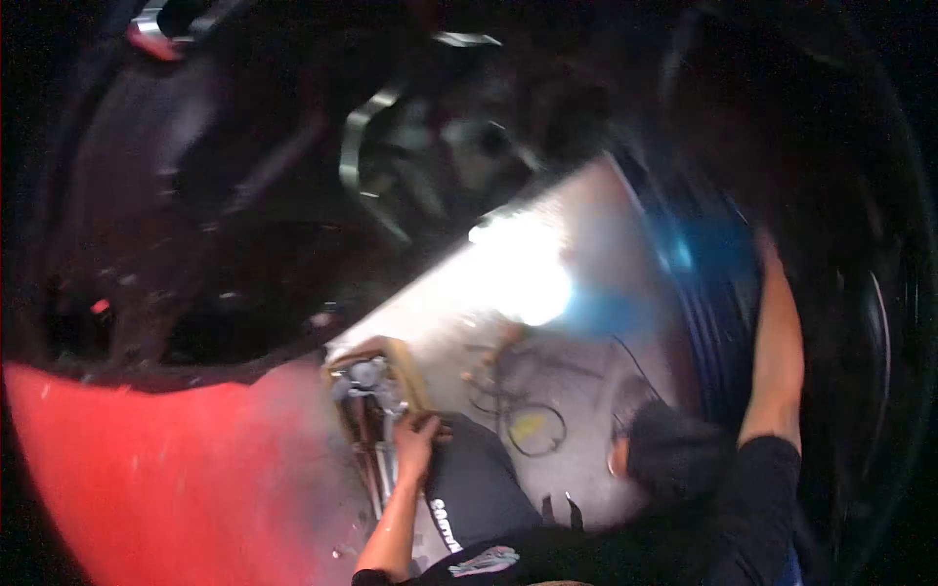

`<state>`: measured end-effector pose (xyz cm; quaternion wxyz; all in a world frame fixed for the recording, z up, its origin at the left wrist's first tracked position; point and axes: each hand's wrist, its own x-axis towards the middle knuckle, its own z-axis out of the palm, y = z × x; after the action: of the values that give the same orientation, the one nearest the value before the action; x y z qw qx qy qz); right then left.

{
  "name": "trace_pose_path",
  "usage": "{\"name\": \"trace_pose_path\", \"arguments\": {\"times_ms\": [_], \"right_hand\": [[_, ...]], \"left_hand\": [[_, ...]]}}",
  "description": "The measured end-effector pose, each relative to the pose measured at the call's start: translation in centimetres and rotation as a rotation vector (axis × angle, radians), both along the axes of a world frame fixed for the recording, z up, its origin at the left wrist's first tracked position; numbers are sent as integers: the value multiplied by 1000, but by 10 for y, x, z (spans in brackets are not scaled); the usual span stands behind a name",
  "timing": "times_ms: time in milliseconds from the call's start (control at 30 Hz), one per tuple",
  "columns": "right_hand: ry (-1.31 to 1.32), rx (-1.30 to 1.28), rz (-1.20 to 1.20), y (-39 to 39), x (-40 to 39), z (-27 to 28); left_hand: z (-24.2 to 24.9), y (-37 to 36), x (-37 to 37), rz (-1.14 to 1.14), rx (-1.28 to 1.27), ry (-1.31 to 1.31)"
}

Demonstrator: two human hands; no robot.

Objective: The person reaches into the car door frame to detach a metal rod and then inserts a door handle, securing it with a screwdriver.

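Note:
My left hand (418, 444) has its fingers curled at the edge of what looks like a floor jack (369, 376). The jack has a tan frame, silver workings and long bars running toward me. On the far right my right arm reaches up along a dark blue, ridged surface (699, 303). Motion smears my right hand (765, 249), and its fingers are hidden, so its grip does not show. My black-clothed leg (479, 488), with white lettering, lies beside the jack.
A bright light (528, 273) glares on the grey floor (576, 391). A looped cable (537, 454) surrounds something yellow. A red panel (156, 469) fills the lower left. Dark machinery with a curved metal strip (352, 146) spans the top. A rounded black shape (674, 454) is at lower right.

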<state>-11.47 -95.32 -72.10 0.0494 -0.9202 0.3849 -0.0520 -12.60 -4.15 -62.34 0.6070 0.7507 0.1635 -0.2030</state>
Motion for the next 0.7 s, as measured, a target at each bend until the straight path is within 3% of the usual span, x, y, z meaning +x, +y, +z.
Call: {"name": "trace_pose_path", "arguments": {"times_ms": [33, 67, 100, 133, 200, 233, 333, 400, 467, 533, 600, 667, 700], "right_hand": [[8, 33, -191, 23, 6, 10], [166, -133, 20, 40, -3, 25], [42, -277, 69, -3, -10, -27], [103, -226, 11, -33, -8, -50], [-208, -248, 112, -38, -21, -70], [-218, -237, 128, -30, -13, -53], [-291, 124, -154, 20, -5, 22], [-573, -302, -188, 41, 1, 65], [-743, -47, -160, 122, -2, 174], [-942, 230, 41, 182, -6, 253], [-1191, 669, 324, 222, 0, 288], [-1198, 706, 392, 311, -3, 339], [-1207, 716, 546, 369, -12, 367]], "left_hand": [[1, 0, 0, 39, -6, -2], [6, 2, 1, 55, -13, 59], [10, -2, 4, 48, -22, 42], [15, -10, 4, 37, -34, 37], [31, -28, 4, -7, -57, 11], [37, -34, 1, -73, -95, 14], [42, -47, 6, -157, -192, 33], [57, -61, 19, -188, -256, 39], [74, -78, 41, -234, -334, 43], [96, -96, 55, -359, -478, 70], [122, -123, 56, -391, -592, 76], [149, -150, 44, -424, -695, 96], [163, -162, 36, -434, -826, 137]]}}
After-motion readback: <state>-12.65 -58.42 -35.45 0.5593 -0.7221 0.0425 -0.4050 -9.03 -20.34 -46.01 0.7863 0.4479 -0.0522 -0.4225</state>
